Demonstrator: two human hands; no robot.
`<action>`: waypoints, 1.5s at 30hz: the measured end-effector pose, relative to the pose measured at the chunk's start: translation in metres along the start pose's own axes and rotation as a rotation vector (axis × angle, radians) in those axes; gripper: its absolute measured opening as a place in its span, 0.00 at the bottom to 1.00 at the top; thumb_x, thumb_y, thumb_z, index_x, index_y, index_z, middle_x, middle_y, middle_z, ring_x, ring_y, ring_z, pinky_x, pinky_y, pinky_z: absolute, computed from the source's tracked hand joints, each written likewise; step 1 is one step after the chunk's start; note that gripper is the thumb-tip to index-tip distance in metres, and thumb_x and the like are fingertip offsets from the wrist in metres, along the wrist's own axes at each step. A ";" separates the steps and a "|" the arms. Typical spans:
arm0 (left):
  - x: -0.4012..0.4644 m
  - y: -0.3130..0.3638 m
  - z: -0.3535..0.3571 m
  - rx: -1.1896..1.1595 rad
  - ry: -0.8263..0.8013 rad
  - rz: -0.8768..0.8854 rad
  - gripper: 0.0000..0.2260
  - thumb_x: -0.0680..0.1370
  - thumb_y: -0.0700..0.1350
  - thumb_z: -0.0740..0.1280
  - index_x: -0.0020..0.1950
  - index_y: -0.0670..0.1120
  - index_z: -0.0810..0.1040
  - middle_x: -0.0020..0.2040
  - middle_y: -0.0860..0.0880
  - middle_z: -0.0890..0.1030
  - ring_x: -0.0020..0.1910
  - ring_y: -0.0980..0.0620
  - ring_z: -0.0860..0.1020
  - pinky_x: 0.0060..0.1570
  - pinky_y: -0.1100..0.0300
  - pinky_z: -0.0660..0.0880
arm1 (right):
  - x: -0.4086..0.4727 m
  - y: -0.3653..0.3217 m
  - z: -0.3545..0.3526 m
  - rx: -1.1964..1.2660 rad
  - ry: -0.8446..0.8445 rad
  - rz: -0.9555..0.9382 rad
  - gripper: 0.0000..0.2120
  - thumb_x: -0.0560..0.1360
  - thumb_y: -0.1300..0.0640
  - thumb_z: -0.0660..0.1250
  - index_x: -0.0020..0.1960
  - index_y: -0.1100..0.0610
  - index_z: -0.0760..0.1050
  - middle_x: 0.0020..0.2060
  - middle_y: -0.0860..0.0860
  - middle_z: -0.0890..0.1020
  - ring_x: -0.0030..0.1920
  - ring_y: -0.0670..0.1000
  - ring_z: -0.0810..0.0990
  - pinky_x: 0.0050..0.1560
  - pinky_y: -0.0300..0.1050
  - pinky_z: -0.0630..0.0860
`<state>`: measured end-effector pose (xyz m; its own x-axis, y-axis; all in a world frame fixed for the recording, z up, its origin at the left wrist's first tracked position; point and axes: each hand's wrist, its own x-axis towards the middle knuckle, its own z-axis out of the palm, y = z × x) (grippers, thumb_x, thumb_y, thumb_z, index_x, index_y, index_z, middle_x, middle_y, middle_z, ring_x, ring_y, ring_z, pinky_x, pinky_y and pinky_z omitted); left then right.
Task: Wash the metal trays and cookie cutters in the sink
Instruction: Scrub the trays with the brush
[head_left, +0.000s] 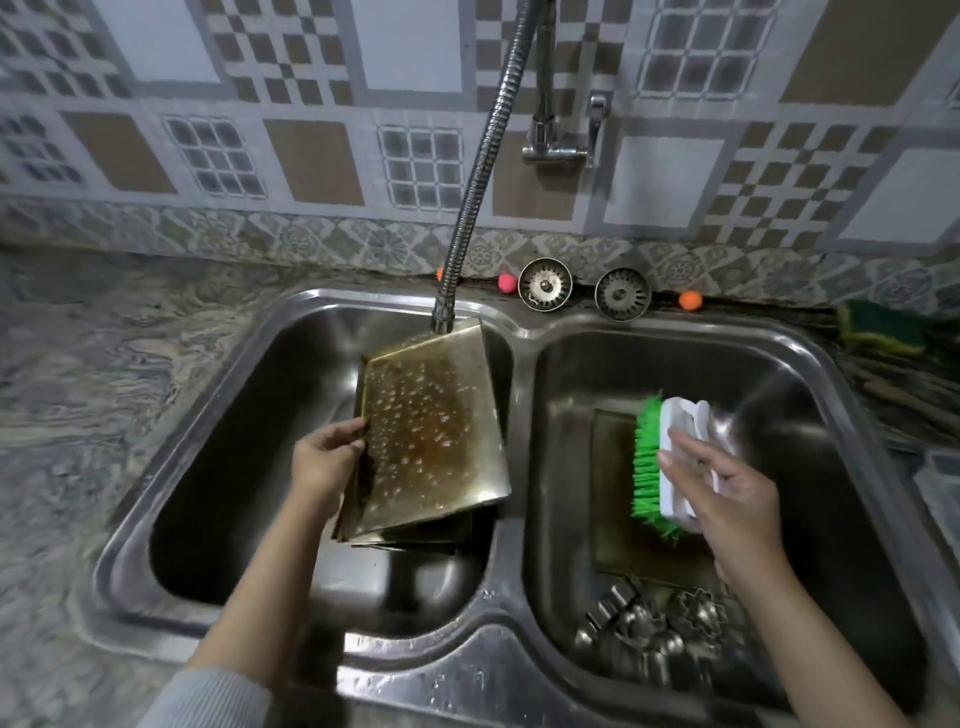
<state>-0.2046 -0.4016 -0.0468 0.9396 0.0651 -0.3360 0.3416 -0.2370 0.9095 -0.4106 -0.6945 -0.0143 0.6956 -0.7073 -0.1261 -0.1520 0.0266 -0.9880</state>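
In the left basin of the double steel sink (511, 670), my left hand (324, 457) grips the left edge of a stained metal tray (434, 431), tilted up under the flexible faucet hose (470, 208). Water drops cover its face. More trays (415, 535) lean stacked behind it. My right hand (722, 488) holds a white scrub brush with green bristles (660, 462) over the right basin. Another tray (623, 525) lies flat on that basin's floor. Several metal cookie cutters (654, 629) sit at its near end.
Two sink strainers (545, 285) (622, 295) stand on the back ledge beside small pink (507, 282) and orange (690, 300) balls. A green and yellow sponge (883, 327) lies at the far right. The tap body (561, 130) is mounted on the tiled wall. Marble counter (104, 389) surrounds the sink.
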 end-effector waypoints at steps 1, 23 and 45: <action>0.013 -0.007 -0.003 0.020 0.019 -0.031 0.12 0.78 0.33 0.63 0.58 0.40 0.80 0.56 0.45 0.79 0.56 0.47 0.77 0.62 0.49 0.74 | -0.004 0.004 -0.001 -0.026 0.002 0.007 0.13 0.71 0.59 0.73 0.52 0.46 0.81 0.44 0.28 0.81 0.51 0.33 0.79 0.59 0.61 0.76; -0.021 0.018 0.107 0.401 -0.103 0.364 0.15 0.76 0.39 0.66 0.63 0.41 0.75 0.54 0.46 0.79 0.48 0.52 0.77 0.43 0.68 0.70 | -0.022 0.005 -0.059 -0.184 0.099 -0.074 0.37 0.64 0.61 0.79 0.69 0.47 0.70 0.63 0.39 0.74 0.64 0.49 0.75 0.60 0.58 0.77; -0.077 -0.075 0.291 0.820 -0.425 0.171 0.09 0.73 0.34 0.65 0.52 0.42 0.76 0.51 0.41 0.79 0.46 0.47 0.78 0.44 0.58 0.76 | 0.049 0.015 -0.292 -0.731 0.185 -0.116 0.34 0.65 0.58 0.79 0.69 0.55 0.72 0.64 0.54 0.77 0.59 0.52 0.77 0.55 0.45 0.74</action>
<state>-0.3089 -0.6709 -0.1608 0.8341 -0.3553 -0.4220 -0.0741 -0.8301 0.5526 -0.5838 -0.9353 -0.0095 0.6161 -0.7857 0.0558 -0.5562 -0.4841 -0.6755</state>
